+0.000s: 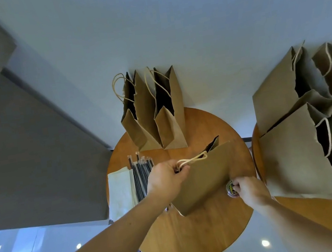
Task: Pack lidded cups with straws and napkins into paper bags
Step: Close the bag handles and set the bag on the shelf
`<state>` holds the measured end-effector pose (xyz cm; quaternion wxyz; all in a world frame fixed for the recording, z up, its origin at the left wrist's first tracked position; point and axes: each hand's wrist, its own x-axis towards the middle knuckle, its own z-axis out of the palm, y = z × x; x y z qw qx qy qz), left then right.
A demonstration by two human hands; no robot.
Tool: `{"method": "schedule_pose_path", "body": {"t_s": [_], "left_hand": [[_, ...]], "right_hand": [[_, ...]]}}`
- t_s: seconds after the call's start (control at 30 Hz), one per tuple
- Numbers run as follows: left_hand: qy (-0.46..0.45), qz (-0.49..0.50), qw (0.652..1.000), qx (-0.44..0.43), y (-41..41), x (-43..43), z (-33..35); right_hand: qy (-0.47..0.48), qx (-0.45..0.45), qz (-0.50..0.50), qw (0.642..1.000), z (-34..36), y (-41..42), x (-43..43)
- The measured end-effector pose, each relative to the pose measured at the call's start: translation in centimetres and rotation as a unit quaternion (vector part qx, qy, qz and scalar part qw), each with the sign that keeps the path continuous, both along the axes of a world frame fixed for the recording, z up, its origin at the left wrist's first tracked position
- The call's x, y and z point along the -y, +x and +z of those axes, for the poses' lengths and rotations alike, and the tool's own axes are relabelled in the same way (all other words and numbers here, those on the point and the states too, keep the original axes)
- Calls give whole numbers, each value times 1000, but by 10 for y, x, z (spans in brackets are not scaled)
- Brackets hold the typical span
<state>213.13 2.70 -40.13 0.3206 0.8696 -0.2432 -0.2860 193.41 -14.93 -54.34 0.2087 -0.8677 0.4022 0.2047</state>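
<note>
My left hand grips the twine handles of a brown paper bag, which hangs tilted over the round wooden table. My right hand holds a lidded cup by its top, at the bag's lower right corner; most of the cup is hidden behind the bag and my fingers. Wrapped black straws lie at the table's left, beside a stack of pale napkins.
Two open paper bags stand at the table's far edge against the wall. Several more open bags crowd a second wooden table on the right. A grey panel fills the left side. My feet show below the table.
</note>
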Motion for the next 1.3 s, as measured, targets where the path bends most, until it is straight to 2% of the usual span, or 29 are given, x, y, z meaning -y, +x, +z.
{"method": "schedule_pose_path", "body": {"t_s": [0.1, 0.17, 0.27, 0.47, 0.63, 0.87, 1.3], "left_hand": [[-2, 3, 1000, -12, 3, 0, -1], [-3, -3, 1000, -25, 5, 0, 1], [4, 0, 999, -35, 7, 2, 5], [17, 0, 998, -55, 8, 4, 10], [28, -27, 998, -50, 10, 5, 17], [45, -37, 997, -41, 12, 1, 18], [38, -35, 997, -51, 13, -2, 18]], "right_hand": [[11, 58, -57, 997, 11, 1, -4], [31, 153, -90, 984, 25, 3, -10], [103, 281, -119, 947, 60, 9, -23], [237, 391, -125, 881, 134, 34, -45], [288, 407, -141, 855, 165, 64, -56], [286, 405, -159, 854, 171, 78, -62], [196, 401, -104, 889, 170, 88, -73]]}}
